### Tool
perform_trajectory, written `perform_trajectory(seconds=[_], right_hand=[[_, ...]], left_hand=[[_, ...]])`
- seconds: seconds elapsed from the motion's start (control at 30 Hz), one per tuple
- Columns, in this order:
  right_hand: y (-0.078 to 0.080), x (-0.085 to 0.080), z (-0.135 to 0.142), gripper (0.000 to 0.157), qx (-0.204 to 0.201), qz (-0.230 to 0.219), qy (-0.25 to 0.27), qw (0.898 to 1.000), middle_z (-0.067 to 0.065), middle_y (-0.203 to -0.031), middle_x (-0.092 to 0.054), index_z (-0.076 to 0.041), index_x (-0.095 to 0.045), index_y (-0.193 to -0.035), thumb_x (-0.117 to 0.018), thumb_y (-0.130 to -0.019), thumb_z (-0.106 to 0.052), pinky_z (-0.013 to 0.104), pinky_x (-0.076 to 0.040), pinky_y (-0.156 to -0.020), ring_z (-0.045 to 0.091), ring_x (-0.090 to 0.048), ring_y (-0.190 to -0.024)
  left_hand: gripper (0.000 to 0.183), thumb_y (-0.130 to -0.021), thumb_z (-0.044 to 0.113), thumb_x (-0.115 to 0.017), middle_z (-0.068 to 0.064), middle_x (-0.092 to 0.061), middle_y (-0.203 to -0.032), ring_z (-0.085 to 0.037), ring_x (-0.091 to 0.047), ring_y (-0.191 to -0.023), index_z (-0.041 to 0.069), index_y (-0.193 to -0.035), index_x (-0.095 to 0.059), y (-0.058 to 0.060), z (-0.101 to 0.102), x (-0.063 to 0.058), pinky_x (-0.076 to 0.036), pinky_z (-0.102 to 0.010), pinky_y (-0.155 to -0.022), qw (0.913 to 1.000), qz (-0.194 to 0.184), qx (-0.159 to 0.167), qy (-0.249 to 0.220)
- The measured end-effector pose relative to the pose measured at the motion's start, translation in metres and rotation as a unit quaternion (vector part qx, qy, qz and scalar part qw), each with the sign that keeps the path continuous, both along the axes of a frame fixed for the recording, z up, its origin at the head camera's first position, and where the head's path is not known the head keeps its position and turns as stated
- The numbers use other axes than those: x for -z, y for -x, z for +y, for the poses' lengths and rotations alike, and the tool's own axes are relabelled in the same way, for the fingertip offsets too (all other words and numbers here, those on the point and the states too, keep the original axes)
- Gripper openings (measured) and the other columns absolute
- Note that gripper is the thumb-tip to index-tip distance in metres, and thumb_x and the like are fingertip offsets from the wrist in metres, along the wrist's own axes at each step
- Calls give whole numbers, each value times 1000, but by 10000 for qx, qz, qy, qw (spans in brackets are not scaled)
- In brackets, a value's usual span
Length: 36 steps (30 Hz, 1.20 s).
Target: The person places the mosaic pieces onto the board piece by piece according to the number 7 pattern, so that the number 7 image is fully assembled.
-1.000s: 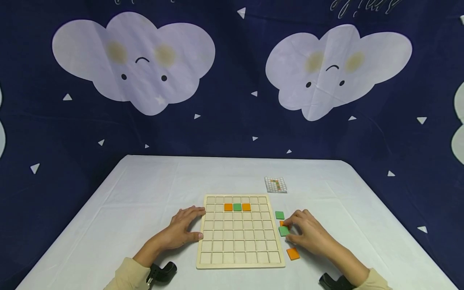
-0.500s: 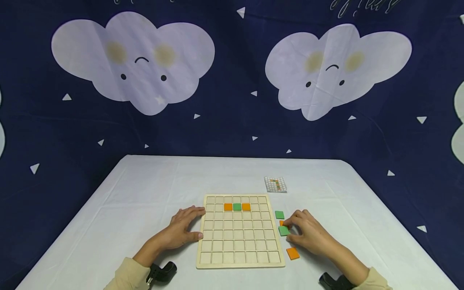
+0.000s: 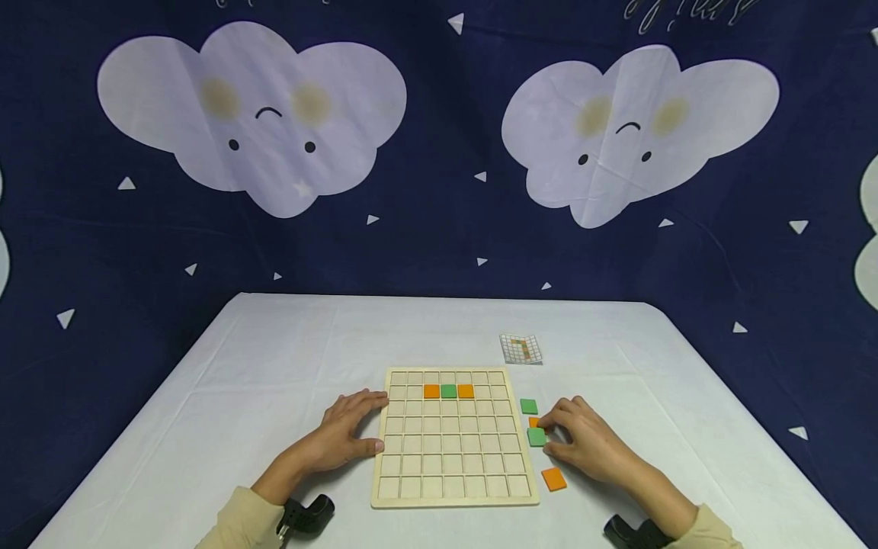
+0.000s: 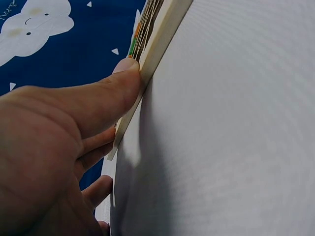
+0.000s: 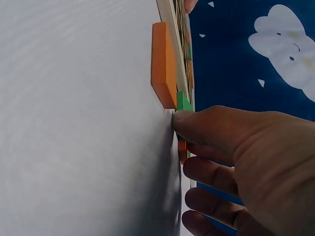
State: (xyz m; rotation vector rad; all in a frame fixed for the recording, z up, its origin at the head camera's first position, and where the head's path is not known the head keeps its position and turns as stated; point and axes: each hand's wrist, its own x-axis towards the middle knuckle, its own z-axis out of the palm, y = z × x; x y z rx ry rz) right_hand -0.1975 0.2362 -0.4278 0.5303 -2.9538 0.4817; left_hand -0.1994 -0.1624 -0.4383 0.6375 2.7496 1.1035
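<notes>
My left hand (image 3: 350,431) rests at the left edge of a pale wooden grid board (image 3: 380,488), its thumb and fingertips touching the rim. In the left wrist view the thumb (image 4: 118,88) lies against the board's side. On the board, a green tile (image 3: 449,391) sits between two orange tiles in an upper row. My right hand (image 3: 583,442) lies beside the loose tiles to the right, thumb and index finger spread around the right corners of a green tile (image 3: 536,437). An orange tile (image 3: 533,422) shows partly behind the index fingertip. In the right wrist view the thumb (image 5: 211,125) overlaps the green tile.
Another green tile (image 3: 529,406) lies farther back, and an orange tile (image 3: 554,479) lies nearer, below the right thumb. A small card (image 3: 521,349) with a printed grid pattern lies behind the board. A dark blue cloth with clouds hangs beyond the white table (image 3: 274,343).
My right thumb and index finger have shifted slightly right, while the green tile beside them stays nearly in place. My left hand and the board have not moved.
</notes>
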Motion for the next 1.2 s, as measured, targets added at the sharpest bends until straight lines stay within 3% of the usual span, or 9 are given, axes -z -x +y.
perform_trajectory(seconds=[0.5, 1.2], right_hand=[[1, 2, 2, 21, -151, 206, -101, 9996, -17, -91, -56, -24, -70, -92, -78, -73, -24, 24, -43, -72, 2, -40, -83], [0, 0, 3, 20, -165, 147, 47, 9997, -18, -92, -57, -25, -70, -93, -78, -74, -26, 22, -43, -71, 2, -40, -83]], left_hand=[[67, -81, 29, -72, -12, -37, -150, -40, -18, -144, 8, -138, -45, 0, 0, 0, 0, -63, -115, 10000, -77, -53, 15], [68, -80, 31, -72, -11, -37, -150, -40, -18, -144, 9, -138, -45, 1, 1, 1, -1, -66, -114, 10000, -45, -58, 63]])
